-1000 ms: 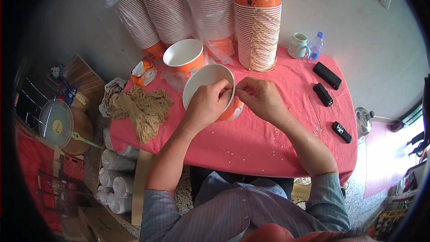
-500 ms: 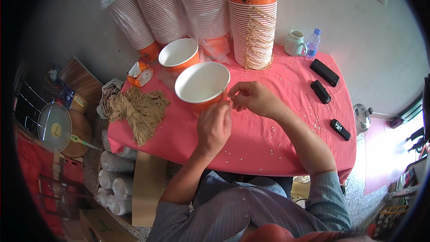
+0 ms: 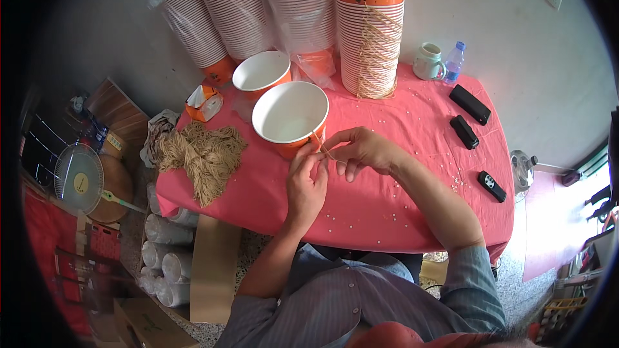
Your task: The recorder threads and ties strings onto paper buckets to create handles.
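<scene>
An orange paper bucket with a white inside (image 3: 289, 111) stands on the pink cloth, its open mouth up and tipped slightly towards me. From the near right part of its rim comes a thin tan cord (image 3: 327, 154). My left hand (image 3: 307, 187) is closed, thumb and fingers pinching the cord just below the bucket's side. To the right, my right hand (image 3: 367, 153) pinches the cord between thumb and forefinger, its other fingers curled loosely. The fingertips of both hands nearly meet. Left of the bucket lies a heap of tan cords (image 3: 205, 154).
Another open bucket (image 3: 261, 72) stands just behind. Tall nested bucket stacks (image 3: 371, 42) line the wall, one with cords hanging down its side. A mug (image 3: 428, 63), a bottle (image 3: 454, 63) and several black objects (image 3: 469, 104) sit at the right. White specks dot the cloth (image 3: 361, 219).
My hands have drawn slightly down from the bucket's rim, and the cord now shows between them. The bucket's mouth sits a little higher in view.
</scene>
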Motion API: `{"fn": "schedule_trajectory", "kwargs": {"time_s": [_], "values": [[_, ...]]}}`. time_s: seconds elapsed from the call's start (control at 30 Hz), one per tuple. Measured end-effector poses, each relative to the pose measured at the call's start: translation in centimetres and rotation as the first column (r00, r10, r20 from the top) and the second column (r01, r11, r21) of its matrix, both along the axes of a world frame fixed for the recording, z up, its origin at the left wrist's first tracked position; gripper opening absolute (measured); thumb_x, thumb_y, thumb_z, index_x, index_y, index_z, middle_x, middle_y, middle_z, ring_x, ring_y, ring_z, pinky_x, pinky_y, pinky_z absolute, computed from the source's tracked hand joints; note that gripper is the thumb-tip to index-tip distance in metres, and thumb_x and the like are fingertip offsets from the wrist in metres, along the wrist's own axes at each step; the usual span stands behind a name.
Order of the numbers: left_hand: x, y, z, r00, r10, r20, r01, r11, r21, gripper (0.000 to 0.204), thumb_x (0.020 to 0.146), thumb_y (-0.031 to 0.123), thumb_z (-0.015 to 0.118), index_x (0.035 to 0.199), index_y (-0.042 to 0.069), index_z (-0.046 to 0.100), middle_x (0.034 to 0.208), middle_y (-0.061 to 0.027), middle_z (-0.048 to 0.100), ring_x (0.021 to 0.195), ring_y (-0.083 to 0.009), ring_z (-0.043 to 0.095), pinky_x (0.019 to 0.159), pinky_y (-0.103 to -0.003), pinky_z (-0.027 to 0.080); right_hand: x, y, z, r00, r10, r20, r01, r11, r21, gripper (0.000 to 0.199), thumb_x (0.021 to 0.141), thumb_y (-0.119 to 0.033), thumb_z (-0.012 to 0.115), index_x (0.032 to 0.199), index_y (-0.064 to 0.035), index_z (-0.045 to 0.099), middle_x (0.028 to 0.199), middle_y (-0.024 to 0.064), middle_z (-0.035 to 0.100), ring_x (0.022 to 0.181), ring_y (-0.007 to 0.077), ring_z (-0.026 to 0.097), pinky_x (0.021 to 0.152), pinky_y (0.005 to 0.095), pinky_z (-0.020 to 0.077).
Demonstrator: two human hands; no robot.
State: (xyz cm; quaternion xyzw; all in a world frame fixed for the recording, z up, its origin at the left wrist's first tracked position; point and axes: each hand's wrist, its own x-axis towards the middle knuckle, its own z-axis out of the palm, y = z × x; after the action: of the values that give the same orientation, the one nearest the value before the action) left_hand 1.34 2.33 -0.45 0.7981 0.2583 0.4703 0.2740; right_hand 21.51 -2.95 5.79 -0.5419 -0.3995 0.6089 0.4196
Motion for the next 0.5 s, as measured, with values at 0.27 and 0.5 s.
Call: {"fn": "schedule_trajectory", "kwargs": {"time_s": [0.27,0.5], "values": [[-0.3,0.3,-0.3,0.999,-0.036,-0.034,0.035,0.999,-0.017,0.017,0.101,0.005,0.074,0.116,-0.003,0.073,0.127,-0.0174,0.073,0.120,-0.0361,0.072,0.100,-0.044,0.058,-0.8,0.4,-1.4,0.996,-0.088,0.026,0.085,0.994,0.075,0.015,0.101,-0.012,0.074,0.111,-0.0003,0.075,0.079,0.0100,0.074,0.062,0.0175,0.073,0.057,0.0309,0.0625],[-0.2,1.0,0.1,0.978,-0.059,0.200,0.143,0.887,-0.440,0.024,0.109,0.017,0.071,0.121,-0.004,0.075,0.103,-0.0107,0.078,0.095,-0.0168,0.075,0.081,-0.030,0.057,-3.7,-0.9,-0.7,0.918,-0.113,0.381,0.039,0.980,0.195,0.018,0.104,-0.016,0.071,0.107,0.0014,0.074,0.077,0.0099,0.075,0.065,0.0167,0.074,0.058,0.0297,0.0597]]}}
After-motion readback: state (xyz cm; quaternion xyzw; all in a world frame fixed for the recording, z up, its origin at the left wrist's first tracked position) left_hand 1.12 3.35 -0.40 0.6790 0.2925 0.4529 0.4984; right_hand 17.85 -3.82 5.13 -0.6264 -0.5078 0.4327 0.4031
